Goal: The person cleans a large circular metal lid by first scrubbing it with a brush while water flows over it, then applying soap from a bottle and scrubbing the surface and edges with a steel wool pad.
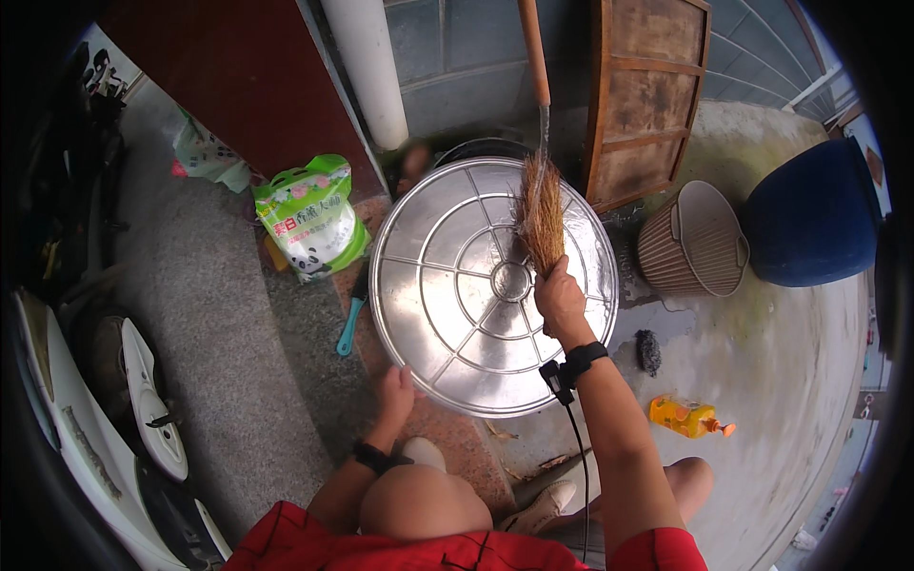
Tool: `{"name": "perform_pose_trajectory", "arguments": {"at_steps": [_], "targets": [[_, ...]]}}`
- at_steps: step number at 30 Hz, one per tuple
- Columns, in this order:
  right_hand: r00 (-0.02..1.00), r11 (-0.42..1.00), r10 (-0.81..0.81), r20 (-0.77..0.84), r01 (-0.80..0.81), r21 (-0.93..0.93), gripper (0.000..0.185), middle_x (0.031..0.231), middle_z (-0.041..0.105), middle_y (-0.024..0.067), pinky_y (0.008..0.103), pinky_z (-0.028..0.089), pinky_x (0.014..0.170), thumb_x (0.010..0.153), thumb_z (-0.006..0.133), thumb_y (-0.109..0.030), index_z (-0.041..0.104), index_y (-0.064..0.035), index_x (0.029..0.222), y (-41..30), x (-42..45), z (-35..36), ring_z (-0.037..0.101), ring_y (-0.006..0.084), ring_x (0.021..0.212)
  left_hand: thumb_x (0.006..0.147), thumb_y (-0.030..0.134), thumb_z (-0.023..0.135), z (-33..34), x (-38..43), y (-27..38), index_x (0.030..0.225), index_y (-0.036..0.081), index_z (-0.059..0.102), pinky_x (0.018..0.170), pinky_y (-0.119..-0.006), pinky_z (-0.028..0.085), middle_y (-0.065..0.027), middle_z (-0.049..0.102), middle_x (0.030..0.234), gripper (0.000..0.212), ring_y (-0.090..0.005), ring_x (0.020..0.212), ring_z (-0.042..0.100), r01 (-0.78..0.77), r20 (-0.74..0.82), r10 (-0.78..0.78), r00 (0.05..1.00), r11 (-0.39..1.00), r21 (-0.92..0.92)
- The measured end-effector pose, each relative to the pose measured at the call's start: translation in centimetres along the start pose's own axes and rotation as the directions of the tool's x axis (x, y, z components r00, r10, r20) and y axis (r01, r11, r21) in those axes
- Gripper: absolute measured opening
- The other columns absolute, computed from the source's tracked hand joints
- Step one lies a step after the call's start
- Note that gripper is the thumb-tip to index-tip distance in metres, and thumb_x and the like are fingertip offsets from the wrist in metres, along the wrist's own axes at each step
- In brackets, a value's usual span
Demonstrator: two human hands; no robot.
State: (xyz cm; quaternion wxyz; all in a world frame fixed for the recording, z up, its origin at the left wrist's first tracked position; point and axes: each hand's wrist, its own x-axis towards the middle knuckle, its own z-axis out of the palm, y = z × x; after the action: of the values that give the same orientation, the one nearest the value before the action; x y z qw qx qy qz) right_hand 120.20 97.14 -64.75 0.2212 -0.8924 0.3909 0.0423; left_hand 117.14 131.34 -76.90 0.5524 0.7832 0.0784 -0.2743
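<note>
Before me lies a large round ribbed metal lid [457,246], shiny and looking wet in places. My right hand [562,298] grips the bound end of a straw whisk brush [540,214], its bristles pointing away from me over the lid's right half. My left hand [400,392] is at the lid's near left rim with its fingers partly hidden; whether it holds the rim I cannot tell. Left of the lid lies a brush with a teal handle [349,327]. A dark scouring pad [648,352] and an orange bottle with a pump [683,417] lie on the concrete to the right.
A green-and-white detergent bag [314,221] is at the left by a dark red door [235,78]. A wooden-handled tool [535,53] reaches down behind the whisk. Beyond stand a wooden panel [646,107], a beige basket [660,246] and a blue barrel [810,214]. A scooter [86,442] is far left.
</note>
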Motion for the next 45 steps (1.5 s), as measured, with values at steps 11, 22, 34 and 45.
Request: {"name": "perform_pose_trajectory", "arguments": {"at_steps": [11, 22, 34, 45], "targets": [[0.954, 0.967, -0.193, 0.227, 0.224, -0.118, 0.078, 0.079, 0.066, 0.0244, 0.0491, 0.053, 0.065, 0.088, 0.061, -0.030, 0.021, 0.0022, 0.146, 4.9, -8.4, 0.2, 0.066, 0.0413, 0.071, 0.103, 0.023, 0.043, 0.2, 0.4, 0.6, 0.087, 0.002, 0.052, 0.041, -0.026, 0.045, -0.0061, 0.057, 0.065, 0.027, -0.0157, 0.045, 0.055, 0.070, -0.052, -0.076, 0.996, 0.992, -0.109], [0.934, 0.949, 0.221, 0.279, -0.140, -0.282, 0.077, 0.098, 0.066, 0.0287, 0.0486, 0.052, 0.080, 0.088, 0.056, -0.034, 0.022, 0.0058, 0.145, 15.8, -13.5, -8.7, 0.065, 0.0446, 0.090, 0.102, 0.027, 0.046, 0.1, 0.9, 1.3, 0.102, 0.003, 0.052, 0.044, -0.026, 0.047, -0.0049, 0.057, 0.081, 0.025, -0.0146, 0.057, 0.055, 0.187, -0.051, -0.204, 0.978, 0.954, -0.236], [0.807, 0.961, -0.149, 0.571, 0.254, -0.108, 0.079, 0.081, 0.066, 0.0252, 0.0469, 0.054, 0.063, 0.087, 0.060, -0.031, 0.022, 0.0067, 0.146, 10.5, -31.0, -10.4, 0.067, 0.0398, 0.071, 0.101, 0.027, 0.047, -0.1, 0.4, 3.3, 0.109, 0.006, 0.054, 0.047, -0.025, 0.049, -0.0027, 0.060, 0.085, 0.023, -0.0126, 0.067, 0.058, 0.201, 0.018, -0.204, 0.979, 0.940, -0.275], [0.952, 0.945, 0.161, 0.261, -0.072, -0.320, 0.077, 0.086, 0.068, 0.0232, 0.0472, 0.054, 0.071, 0.089, 0.058, -0.030, 0.021, 0.0069, 0.145, 16.2, -17.8, -9.3, 0.067, 0.0390, 0.078, 0.101, 0.026, 0.047, 0.5, 0.0, 3.7, 0.104, 0.006, 0.054, 0.046, -0.023, 0.047, -0.0033, 0.062, 0.085, 0.021, -0.0113, 0.062, 0.058, 0.161, 0.044, -0.155, 0.987, 0.942, -0.293]]}}
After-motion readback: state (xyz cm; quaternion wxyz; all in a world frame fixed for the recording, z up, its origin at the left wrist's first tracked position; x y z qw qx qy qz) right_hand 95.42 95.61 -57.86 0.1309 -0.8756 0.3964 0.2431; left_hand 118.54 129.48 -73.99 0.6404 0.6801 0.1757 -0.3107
